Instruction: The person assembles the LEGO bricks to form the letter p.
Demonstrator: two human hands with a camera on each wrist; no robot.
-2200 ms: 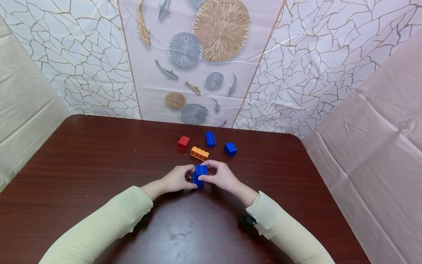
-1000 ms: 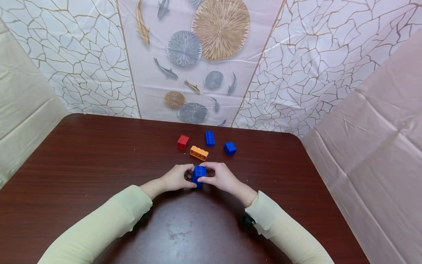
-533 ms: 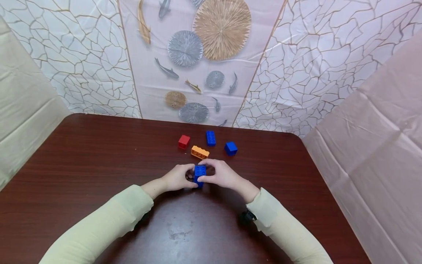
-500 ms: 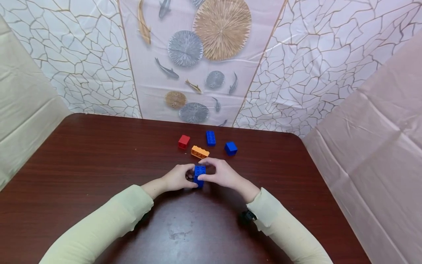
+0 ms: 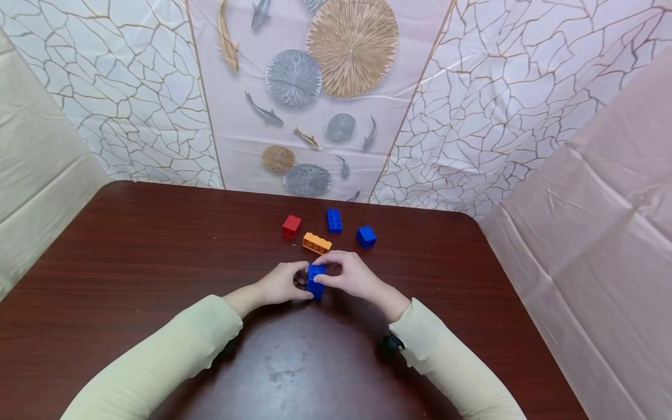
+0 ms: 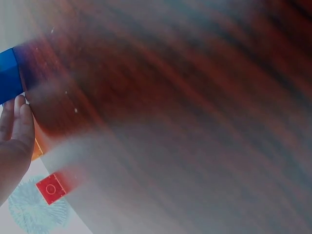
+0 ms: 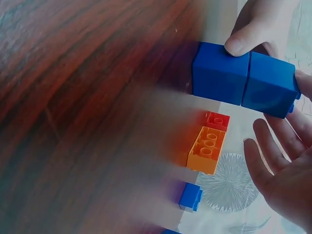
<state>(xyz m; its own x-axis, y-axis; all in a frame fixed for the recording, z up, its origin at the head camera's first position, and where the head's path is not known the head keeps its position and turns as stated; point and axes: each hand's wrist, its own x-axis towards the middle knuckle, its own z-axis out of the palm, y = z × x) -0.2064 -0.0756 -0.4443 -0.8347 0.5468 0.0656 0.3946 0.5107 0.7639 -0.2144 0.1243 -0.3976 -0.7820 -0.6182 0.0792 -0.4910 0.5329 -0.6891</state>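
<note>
Two blue bricks stand stacked between the hands, the upper brick [image 5: 317,270] with its studs up and the lower brick [image 5: 316,290] on the table. In the right wrist view the lower brick [image 7: 221,73] and upper brick [image 7: 271,84] meet at a thin seam. The left hand [image 5: 282,284] grips the lower brick, its thumb on the near side. The right hand [image 5: 353,276] holds the upper brick between thumb and fingers. In the left wrist view the left hand [image 6: 15,141] is beside a blue brick [image 6: 9,75].
Behind the hands lie an orange brick [image 5: 317,243], a red brick [image 5: 291,226], a flat-lying blue brick [image 5: 334,221] and a blue block [image 5: 366,237] on the brown table [image 5: 157,245]. A patterned cloth [image 5: 241,157] hangs along the table's back edge.
The upper blue brick has come into line over the lower one, and its studs show partly behind the right thumb. The right hand has shifted slightly up and left. The left hand stays in place.
</note>
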